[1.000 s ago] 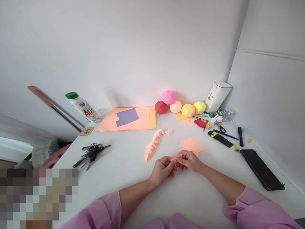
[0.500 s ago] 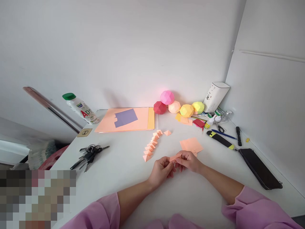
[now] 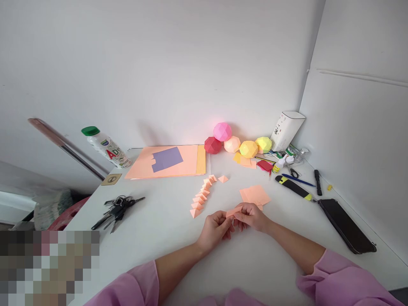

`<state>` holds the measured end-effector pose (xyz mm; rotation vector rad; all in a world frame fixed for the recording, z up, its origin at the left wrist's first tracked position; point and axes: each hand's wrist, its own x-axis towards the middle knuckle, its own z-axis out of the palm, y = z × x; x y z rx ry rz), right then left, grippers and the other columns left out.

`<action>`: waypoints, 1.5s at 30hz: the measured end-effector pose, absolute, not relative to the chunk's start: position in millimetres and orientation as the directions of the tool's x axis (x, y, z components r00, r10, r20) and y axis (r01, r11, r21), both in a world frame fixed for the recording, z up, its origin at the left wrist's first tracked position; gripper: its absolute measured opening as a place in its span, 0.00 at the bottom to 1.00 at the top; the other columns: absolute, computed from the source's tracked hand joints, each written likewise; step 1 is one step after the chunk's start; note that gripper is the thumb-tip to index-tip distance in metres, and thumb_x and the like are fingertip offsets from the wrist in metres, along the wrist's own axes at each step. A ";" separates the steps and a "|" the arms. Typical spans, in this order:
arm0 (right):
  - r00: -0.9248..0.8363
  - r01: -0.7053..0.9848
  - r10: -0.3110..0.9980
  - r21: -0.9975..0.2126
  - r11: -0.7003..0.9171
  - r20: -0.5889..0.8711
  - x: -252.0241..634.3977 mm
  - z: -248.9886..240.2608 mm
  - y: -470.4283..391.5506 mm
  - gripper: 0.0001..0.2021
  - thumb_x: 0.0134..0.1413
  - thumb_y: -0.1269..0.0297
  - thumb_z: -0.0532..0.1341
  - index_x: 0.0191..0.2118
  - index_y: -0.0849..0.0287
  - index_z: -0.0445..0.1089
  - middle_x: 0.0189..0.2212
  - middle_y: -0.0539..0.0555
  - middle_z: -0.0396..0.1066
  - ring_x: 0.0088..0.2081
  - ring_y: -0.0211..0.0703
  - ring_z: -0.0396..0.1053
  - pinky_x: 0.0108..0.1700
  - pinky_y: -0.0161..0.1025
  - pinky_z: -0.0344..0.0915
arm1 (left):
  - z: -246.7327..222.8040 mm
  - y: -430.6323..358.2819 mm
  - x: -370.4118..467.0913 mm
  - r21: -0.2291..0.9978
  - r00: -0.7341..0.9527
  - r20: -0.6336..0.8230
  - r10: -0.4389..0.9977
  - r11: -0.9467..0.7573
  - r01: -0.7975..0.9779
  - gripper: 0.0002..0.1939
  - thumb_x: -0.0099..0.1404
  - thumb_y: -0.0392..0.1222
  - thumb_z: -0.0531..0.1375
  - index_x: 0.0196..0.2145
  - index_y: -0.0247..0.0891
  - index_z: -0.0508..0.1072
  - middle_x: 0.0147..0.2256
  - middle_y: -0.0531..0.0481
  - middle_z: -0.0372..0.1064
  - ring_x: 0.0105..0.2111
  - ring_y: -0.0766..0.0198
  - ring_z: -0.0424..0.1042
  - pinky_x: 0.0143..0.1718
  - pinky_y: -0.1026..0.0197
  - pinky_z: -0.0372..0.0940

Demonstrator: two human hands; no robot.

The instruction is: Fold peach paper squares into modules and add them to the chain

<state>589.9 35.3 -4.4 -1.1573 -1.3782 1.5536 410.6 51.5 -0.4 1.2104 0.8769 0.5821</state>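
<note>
Between my two hands is a small folded piece of peach paper (image 3: 234, 212), held just above the white table. My left hand (image 3: 216, 228) pinches its left end, thumb on the near side. The right end is pinched by my right hand (image 3: 252, 217); some curled fingers beneath are partly hidden. Just beyond my right hand lie peach paper squares (image 3: 255, 194). A slanting row of folded peach paper pieces (image 3: 200, 197) stands to the left, and one more folded piece (image 3: 223, 179) sits apart at its far end.
Faceted paper balls (image 3: 222, 132) rest along the wall. Peach sheets (image 3: 140, 163) with a purple piece (image 3: 167, 159) lie back left, near a bottle (image 3: 106, 146) and keys (image 3: 117, 210). Right are a glue bottle (image 3: 279, 165), box cutter (image 3: 293, 187), pen (image 3: 298, 180) and black pouch (image 3: 346, 225).
The whole view has shifted very slightly. My hands keep the same pinch on the folded paper, with hardly any visible movement.
</note>
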 end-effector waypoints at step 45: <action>-0.197 0.135 0.955 -0.971 -0.199 -0.223 586.2 -2.3 32.7 0.18 0.50 0.50 0.60 0.25 0.61 0.60 0.21 0.52 0.72 0.18 0.37 0.68 0.19 0.31 0.59 | 7.1 69.8 403.6 0.935 0.670 -0.315 0.672 0.341 0.098 0.21 0.56 0.59 0.57 0.24 0.38 0.57 0.23 0.51 0.72 0.14 0.69 0.66 0.12 0.68 0.56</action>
